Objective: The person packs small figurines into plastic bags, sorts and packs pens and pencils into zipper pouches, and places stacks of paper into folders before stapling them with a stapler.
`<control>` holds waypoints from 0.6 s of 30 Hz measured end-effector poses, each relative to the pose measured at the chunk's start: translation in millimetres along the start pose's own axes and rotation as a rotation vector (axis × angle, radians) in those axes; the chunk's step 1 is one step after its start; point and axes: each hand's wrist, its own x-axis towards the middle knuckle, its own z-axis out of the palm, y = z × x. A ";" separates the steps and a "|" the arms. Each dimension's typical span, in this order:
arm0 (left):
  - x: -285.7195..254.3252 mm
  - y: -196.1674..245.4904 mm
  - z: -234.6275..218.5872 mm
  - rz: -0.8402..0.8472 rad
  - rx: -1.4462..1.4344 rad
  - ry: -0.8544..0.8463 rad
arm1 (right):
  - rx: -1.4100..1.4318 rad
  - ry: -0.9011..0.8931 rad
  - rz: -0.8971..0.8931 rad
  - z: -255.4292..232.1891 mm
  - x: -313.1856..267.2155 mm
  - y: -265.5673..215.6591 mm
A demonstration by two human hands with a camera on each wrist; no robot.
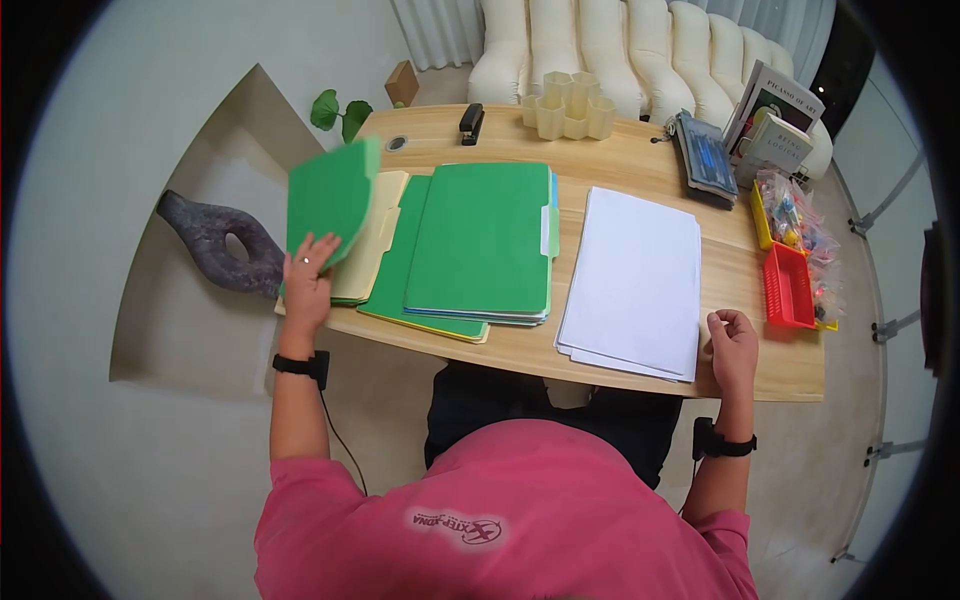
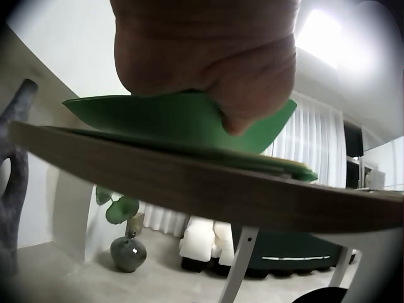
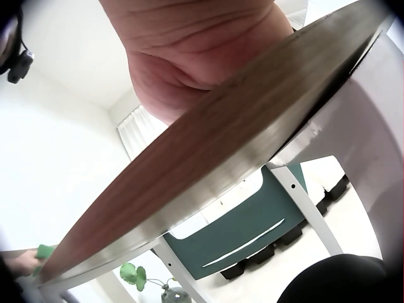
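Observation:
My left hand (image 1: pixel 312 272) grips the lower edge of a green folder (image 1: pixel 330 195) at the table's left end. This folder is raised and bent, and its curve shows under the hand in the left wrist view. Beneath it lie cream tabbed folders (image 1: pixel 385 225), partly covered. Right of these, a stack of green folders (image 1: pixel 483 238) overlaps another green folder (image 1: pixel 385 288). My right hand (image 1: pixel 733 350) rests by the table's front edge, fingers loosely curled and holding nothing. Just left of it lies a pile of white paper (image 1: pixel 635 280). The right wrist view hides its fingertips.
At the back of the wooden table (image 1: pixel 640 150) stand a black stapler (image 1: pixel 471 125) and a cream honeycomb-shaped holder (image 1: pixel 568 108). Toward the right are a blue pouch (image 1: pixel 706 158), upright books (image 1: pixel 775 115), a red basket (image 1: pixel 789 287) and bagged small items (image 1: pixel 795 215). A dark sculpture (image 1: pixel 215 245) stands left.

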 end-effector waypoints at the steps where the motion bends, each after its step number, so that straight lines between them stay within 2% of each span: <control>1: -6.1 -7.7 4.3 -0.070 0.066 -0.167 | 0.007 0.002 0.000 0.1 -0.7 -1.3; 2: -10.6 -20.2 7.6 -0.099 -0.011 -0.261 | 0.012 0.004 0.001 -0.1 -1.3 -2.7; 5: -19.2 -35.4 11.6 -0.112 -0.163 -0.310 | 0.010 -0.001 0.017 -0.2 -2.2 -6.1; 9: -14.9 -31.2 6.4 -0.099 -0.191 -0.323 | -0.017 0.004 0.021 0.3 -2.2 -9.4; 11: -4.4 10.6 3.5 -0.058 -0.046 -0.191 | -0.016 -0.002 0.009 0.0 -1.1 -8.5; 12: 0.1 36.3 5.3 -0.053 -0.056 -0.199 | -0.022 0.007 0.017 -3.2 -2.7 -13.5; 14: 5.4 96.0 13.9 0.071 -0.197 -0.212 | 0.022 -0.117 0.100 -12.5 -4.8 -31.2; 15: 6.4 122.9 19.8 0.119 -0.250 -0.271 | 0.014 -0.110 0.101 -17.0 -5.2 -35.8; 18: 3.3 175.2 50.9 0.237 -0.292 -0.357 | 0.088 -0.207 0.172 -27.4 -6.9 -55.7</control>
